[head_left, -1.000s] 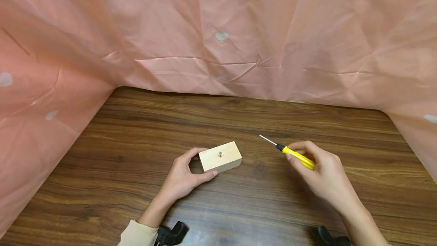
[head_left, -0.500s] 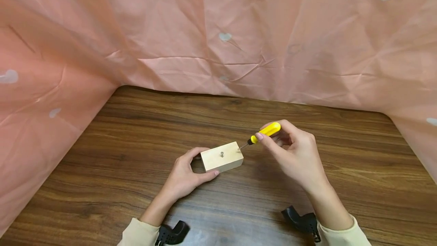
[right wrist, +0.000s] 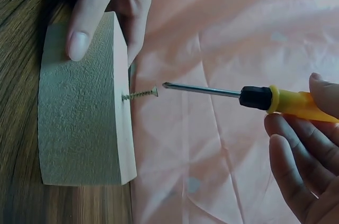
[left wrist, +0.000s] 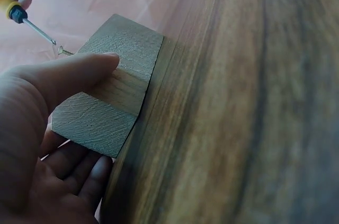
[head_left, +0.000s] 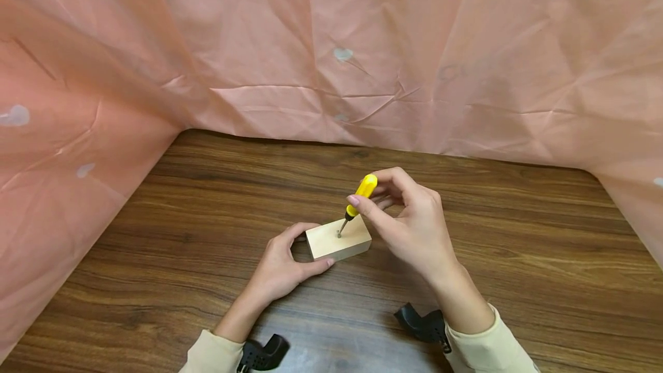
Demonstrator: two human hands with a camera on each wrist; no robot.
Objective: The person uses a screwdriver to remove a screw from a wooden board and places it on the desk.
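A pale wooden block [head_left: 323, 242] lies on the table, and my left hand [head_left: 282, 263] grips its left end, thumb on the near side and fingers behind. From the block's top face a screw [right wrist: 142, 94] stands up, its threads largely exposed. My right hand [head_left: 414, 223] holds a screwdriver [head_left: 366, 186] with a yellow handle and black collar, pinched between thumb and fingers. In the right wrist view the screwdriver's tip sits just short of the screw head, with a small gap between them. The left wrist view also has the tip [left wrist: 53, 42] close to the screw.
The dark wood-grain table [head_left: 181, 235] spreads around both hands. Pink cloth [head_left: 269, 45] with pale hearts hangs along the back and sides. Black wrist mounts [head_left: 422, 324] project near each forearm.
My right hand has brought the screwdriver leftward from the block's right side to above the screw, turning it from tip-up-left to tip-down. The left hand and block stay nearly in place.
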